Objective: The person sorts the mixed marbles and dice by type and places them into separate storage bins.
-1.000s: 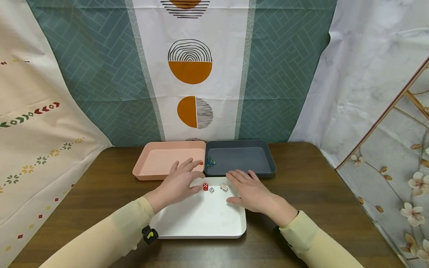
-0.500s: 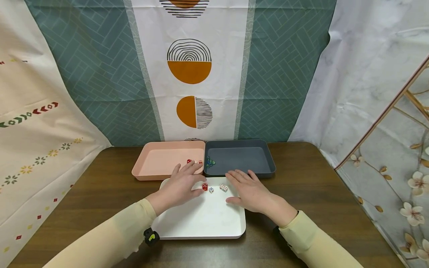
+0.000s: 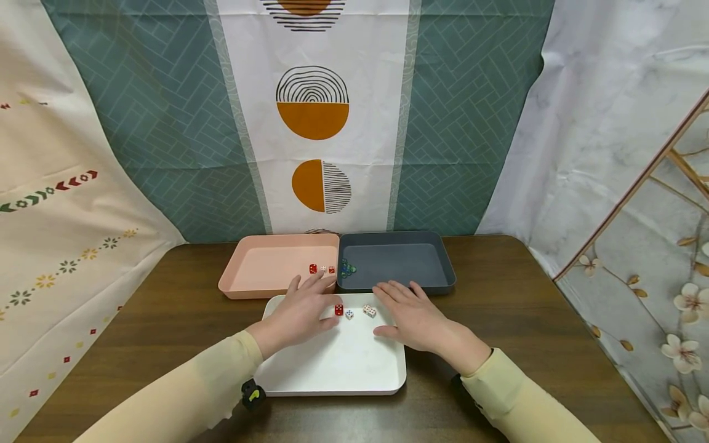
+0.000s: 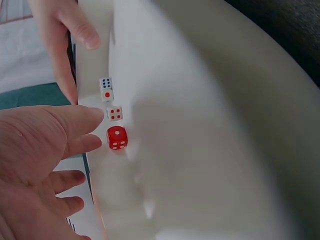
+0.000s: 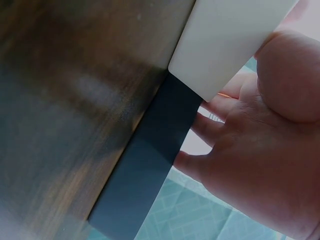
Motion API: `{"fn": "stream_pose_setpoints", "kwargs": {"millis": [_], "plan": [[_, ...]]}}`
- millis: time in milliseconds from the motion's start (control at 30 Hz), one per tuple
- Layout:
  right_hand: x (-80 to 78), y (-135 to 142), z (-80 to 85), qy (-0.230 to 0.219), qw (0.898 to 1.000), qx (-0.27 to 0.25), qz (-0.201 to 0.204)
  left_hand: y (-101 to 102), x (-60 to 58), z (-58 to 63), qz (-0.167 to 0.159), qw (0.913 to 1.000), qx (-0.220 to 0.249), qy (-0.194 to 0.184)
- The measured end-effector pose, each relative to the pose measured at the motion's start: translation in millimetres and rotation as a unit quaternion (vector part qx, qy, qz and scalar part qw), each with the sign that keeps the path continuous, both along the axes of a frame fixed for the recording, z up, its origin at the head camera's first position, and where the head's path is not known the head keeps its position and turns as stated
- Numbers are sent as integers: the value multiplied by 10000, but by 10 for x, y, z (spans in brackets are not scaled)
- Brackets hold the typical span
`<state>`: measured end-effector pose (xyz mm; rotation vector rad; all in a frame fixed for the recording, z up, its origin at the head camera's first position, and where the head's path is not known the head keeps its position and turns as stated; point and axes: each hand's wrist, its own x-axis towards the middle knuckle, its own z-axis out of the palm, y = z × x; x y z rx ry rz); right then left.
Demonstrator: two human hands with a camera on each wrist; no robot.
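My left hand (image 3: 301, 312) hovers at the far left part of the white tray (image 3: 338, 363), fingers spread and relaxed. Thumb and forefinger lie just beside a red die (image 3: 339, 310), which the left wrist view shows free of the fingers. Next to it sits a white die (image 3: 349, 314). Two more white dice (image 3: 370, 311) lie side by side, close to my right hand (image 3: 415, 320). That hand stays flat over the tray's right side, its fingertips at the near rim of the dark grey tray (image 3: 399, 258), and it holds nothing.
Behind on the left, a pink tray (image 3: 266, 264) holds two red dice (image 3: 312, 269) and a white die (image 3: 324, 269). Small blue-green pieces (image 3: 348, 268) cluster in the dark tray's left corner. The wooden table (image 3: 498, 295) meets hanging cloth (image 3: 471, 154) at the back.
My left hand has drawn back from the pink tray toward the white one, uncovering a red die and a white die there. The right hand has not visibly moved.
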<state>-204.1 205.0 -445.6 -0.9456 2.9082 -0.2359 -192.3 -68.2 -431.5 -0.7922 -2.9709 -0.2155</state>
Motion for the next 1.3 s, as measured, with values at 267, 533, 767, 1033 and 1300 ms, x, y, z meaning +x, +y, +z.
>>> {"fn": "stream_pose_setpoints", "kwargs": {"millis": [267,533,767,1033,1300], "plan": [[-2,-5,-6,-39,10000,-5,-16,12,8,-36,89,9999,-9,-83],[0,-11,-6,-29,10000,17,-23,38,9,-61,240,9995,-102,-198],[1,-12,-6,-26,10000,31,-32,45,11,-70,308,9993,-42,-219],[1,-7,-1,-17,10000,16,-32,22,14,-53,268,9995,25,-136],[3,2,3,-1,10000,-10,10,30,11,-72,204,9997,17,-95]]}}
